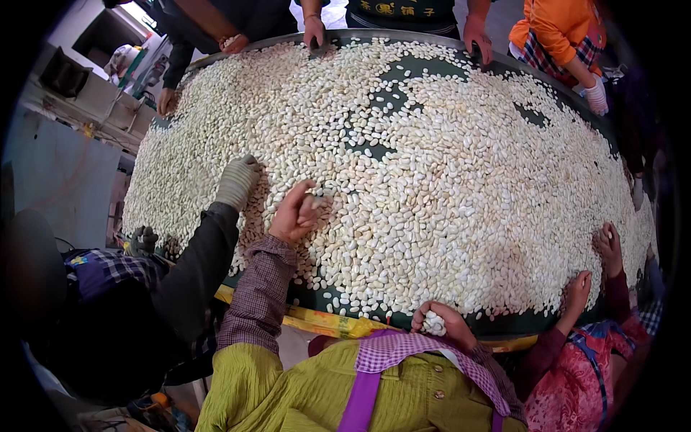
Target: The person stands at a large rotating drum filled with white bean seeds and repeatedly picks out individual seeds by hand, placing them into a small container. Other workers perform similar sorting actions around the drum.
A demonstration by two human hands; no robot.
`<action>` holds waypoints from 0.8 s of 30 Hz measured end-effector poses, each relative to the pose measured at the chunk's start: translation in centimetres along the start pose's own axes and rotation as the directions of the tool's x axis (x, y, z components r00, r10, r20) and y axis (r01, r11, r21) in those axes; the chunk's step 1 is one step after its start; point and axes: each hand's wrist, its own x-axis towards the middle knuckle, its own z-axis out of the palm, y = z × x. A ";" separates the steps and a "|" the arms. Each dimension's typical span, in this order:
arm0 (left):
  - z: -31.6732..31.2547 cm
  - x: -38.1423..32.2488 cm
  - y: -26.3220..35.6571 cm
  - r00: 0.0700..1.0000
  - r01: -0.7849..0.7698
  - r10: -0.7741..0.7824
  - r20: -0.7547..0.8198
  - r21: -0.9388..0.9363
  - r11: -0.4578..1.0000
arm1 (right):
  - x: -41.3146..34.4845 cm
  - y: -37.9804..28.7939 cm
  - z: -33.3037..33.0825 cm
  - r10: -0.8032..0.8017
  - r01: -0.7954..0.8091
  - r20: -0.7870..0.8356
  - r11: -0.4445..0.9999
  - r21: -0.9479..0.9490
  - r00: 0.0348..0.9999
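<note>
A thick layer of white beans [410, 216] covers the broad green tabletop [378, 152] before me. My left hand [296, 213] reaches over the beans left of centre. Its fingers are bent and their tips blurred, so whether a bean is between them is unclear. Close to my body, at the table's near edge, my right hand [447, 324] is cupped around a small heap of white beans [433, 324]. A gloved hand [237, 181] of a co-worker rests on the beans just left of my left hand.
Yellow printed tape or film [334, 322] runs along the near edge; a metal rim [372, 33] bounds the far side. Co-workers' hands work across the table and at right, including a bare hand [578, 291]. A person in orange [553, 32] stands at the far right.
</note>
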 end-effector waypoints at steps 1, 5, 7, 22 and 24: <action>1.1 0.4 0.3 0.993 0.037 -0.012 -0.116 0.221 0.975 | 0.0 -0.2 -0.1 -0.007 0.007 0.010 1.000 -0.007 1.000; 2.9 2.9 1.2 0.926 0.022 0.376 -0.037 0.999 0.045 | -1.1 -1.1 0.0 -0.006 0.006 -0.032 1.000 0.012 0.999; 2.4 3.8 0.8 0.912 0.100 0.411 0.021 0.957 -0.272 | -1.2 -1.4 -0.2 0.007 -0.007 -0.009 1.000 -0.024 1.000; 3.1 4.0 -0.9 0.954 -0.006 0.290 0.074 0.974 -0.228 | -3.6 -2.7 -4.0 -0.068 0.079 0.056 0.974 -0.211 0.996; 2.8 3.6 -1.2 0.952 -0.052 0.284 0.117 0.973 -0.227 | -4.1 -2.7 -4.7 -0.066 0.073 0.063 0.990 -0.117 0.996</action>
